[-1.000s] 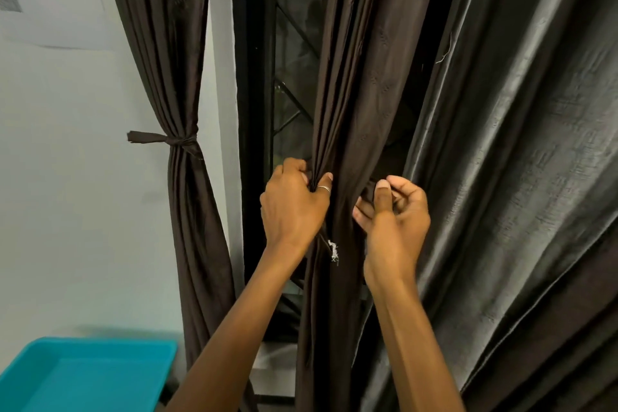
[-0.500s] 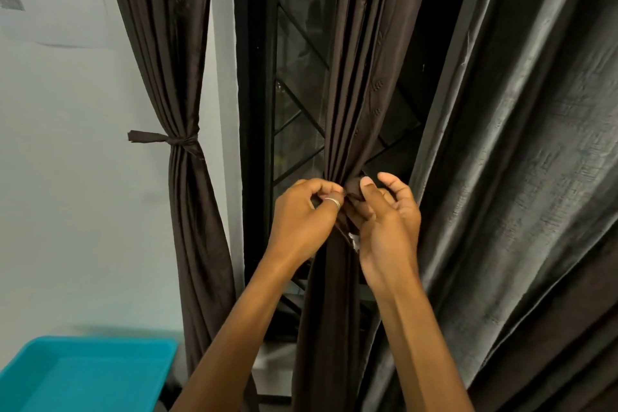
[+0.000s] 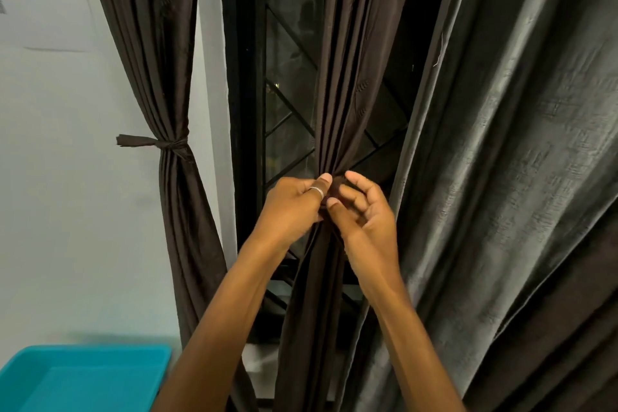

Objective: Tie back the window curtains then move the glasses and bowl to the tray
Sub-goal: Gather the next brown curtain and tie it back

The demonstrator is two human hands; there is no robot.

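A dark brown middle curtain [image 3: 347,94] hangs in front of the window, gathered into a narrow bunch at hand height. My left hand [image 3: 294,207], with a ring on the thumb, pinches the gathered fabric from the left. My right hand [image 3: 364,211] meets it from the right, fingers curled around the bunch and the tie there. The left curtain [image 3: 157,53] is bound with a fabric tieback [image 3: 150,142]. A blue tray [image 3: 83,378] sits at the bottom left. No glasses or bowl are in view.
A wide grey-brown curtain [image 3: 518,160] fills the right side. Behind the fabric is a dark window [image 3: 287,104] with a diagonal metal grille. A white wall [image 3: 67,211] with a paper sheet is on the left.
Both hands have come together on the middle curtain, bunching it tighter. The right hand has moved left from beside the fabric onto the gathered bunch.
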